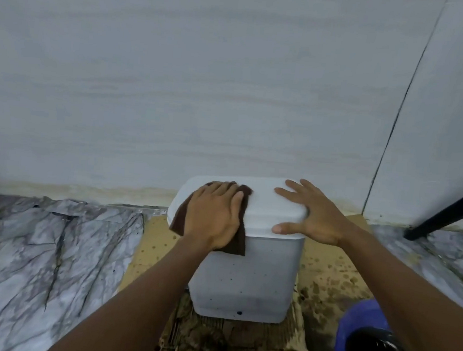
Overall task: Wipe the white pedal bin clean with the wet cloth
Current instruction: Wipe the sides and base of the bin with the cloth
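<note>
White pedal bin (244,281) on stained cardboard (328,266), wiping of its lid (266,205) under way.
Left hand (213,215) presses the brown cloth (237,245) flat on the lid's left half, fingers straight; right hand (316,215) lies spread on its right half, gripping nothing. Dark specks dot the bin's front, likely not yet wiped.

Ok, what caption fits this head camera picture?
Left hand presses brown cloth on the white bin lid, right hand flat beside it.

Dim, flat, bluish light, soft overall blur, wide-angle bending at the edges, faint shadows
</note>
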`<control>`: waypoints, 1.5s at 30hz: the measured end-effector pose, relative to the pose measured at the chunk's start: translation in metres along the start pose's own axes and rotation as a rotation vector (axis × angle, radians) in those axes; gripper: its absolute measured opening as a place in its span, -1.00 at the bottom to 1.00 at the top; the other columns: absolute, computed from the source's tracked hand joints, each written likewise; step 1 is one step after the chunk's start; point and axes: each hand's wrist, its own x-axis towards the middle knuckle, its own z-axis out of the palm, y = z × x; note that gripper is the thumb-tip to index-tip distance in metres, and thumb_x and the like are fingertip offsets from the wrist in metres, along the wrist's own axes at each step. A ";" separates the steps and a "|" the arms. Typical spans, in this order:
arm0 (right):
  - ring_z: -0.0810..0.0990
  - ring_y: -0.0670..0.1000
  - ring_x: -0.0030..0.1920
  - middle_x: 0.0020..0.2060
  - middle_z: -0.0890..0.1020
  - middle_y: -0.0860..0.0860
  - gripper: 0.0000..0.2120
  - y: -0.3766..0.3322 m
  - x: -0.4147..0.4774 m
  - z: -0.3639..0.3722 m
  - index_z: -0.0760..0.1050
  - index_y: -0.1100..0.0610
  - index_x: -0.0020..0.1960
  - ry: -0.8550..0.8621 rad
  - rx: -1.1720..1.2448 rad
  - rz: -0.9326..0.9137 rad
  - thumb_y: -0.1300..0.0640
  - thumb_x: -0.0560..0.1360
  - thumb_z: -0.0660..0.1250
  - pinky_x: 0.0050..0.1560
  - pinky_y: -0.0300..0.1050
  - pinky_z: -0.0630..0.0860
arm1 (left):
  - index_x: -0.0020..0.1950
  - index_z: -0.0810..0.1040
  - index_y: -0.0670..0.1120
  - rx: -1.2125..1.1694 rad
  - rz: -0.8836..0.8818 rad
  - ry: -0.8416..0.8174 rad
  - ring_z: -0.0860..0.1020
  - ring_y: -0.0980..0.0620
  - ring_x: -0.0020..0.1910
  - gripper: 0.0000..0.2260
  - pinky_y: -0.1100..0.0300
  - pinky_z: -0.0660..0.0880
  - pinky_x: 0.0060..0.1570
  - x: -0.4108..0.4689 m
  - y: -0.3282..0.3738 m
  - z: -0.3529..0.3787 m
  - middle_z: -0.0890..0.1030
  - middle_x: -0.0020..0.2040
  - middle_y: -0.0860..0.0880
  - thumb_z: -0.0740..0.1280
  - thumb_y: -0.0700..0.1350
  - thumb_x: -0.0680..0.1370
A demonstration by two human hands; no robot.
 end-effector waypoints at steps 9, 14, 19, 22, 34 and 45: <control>0.14 -0.09 0.52 0.45 0.36 -0.24 -0.28 0.015 0.040 0.011 0.45 -0.32 0.33 0.261 0.152 -0.051 -0.50 0.20 0.35 0.53 0.17 0.10 | 0.64 0.22 -0.07 0.032 -0.010 0.294 0.12 -0.14 0.63 -0.48 -0.09 0.05 0.59 0.006 -0.021 0.037 0.21 0.63 -0.15 -0.01 0.10 0.71; 0.30 -0.05 0.44 0.38 0.43 -0.21 -0.17 0.036 0.079 -0.001 0.46 -0.33 0.31 0.226 0.126 -0.063 -0.60 0.09 0.39 0.46 0.15 0.28 | 0.67 0.03 -0.04 0.075 0.029 0.352 -0.10 -0.20 0.65 -0.44 -0.17 -0.15 0.60 -0.001 -0.022 0.092 -0.02 0.66 -0.24 0.04 0.09 0.70; 0.43 -0.12 0.31 0.29 0.51 -0.21 -0.23 0.041 0.108 -0.007 0.53 -0.21 0.29 0.223 0.162 -0.076 -0.43 0.13 0.50 0.37 -0.07 0.37 | 0.67 -0.02 -0.04 0.045 -0.004 0.355 -0.13 -0.21 0.65 -0.42 -0.18 -0.14 0.60 0.000 -0.029 0.138 -0.06 0.65 -0.22 0.05 0.10 0.70; 0.45 -0.13 0.25 0.28 0.51 -0.19 -0.31 0.043 0.116 -0.012 0.53 -0.16 0.31 0.162 0.203 -0.070 -0.21 0.21 0.59 0.31 -0.14 0.40 | 0.67 0.06 -0.07 0.002 -0.078 0.385 -0.10 -0.20 0.65 -0.42 -0.20 -0.11 0.60 0.000 -0.028 0.152 -0.05 0.66 -0.21 0.09 0.10 0.69; 0.52 -0.10 0.23 0.22 0.56 -0.18 -0.35 0.058 0.129 -0.013 0.56 -0.16 0.27 0.142 0.308 -0.045 -0.06 0.21 0.65 0.28 -0.01 0.51 | 0.65 0.13 -0.06 0.023 0.238 0.227 -0.03 -0.17 0.65 -0.44 -0.17 -0.08 0.60 -0.008 -0.003 0.173 0.02 0.66 -0.17 0.11 0.13 0.70; 0.52 -0.12 0.21 0.23 0.56 -0.17 -0.53 0.053 0.126 -0.009 0.58 -0.14 0.24 0.164 0.366 -0.036 -0.07 0.35 0.57 0.01 -0.29 0.43 | 0.64 0.07 -0.25 -0.086 -0.315 0.363 -0.06 -0.28 0.64 -0.37 -0.26 -0.08 0.58 0.025 0.036 0.166 0.03 0.64 -0.30 0.07 0.11 0.69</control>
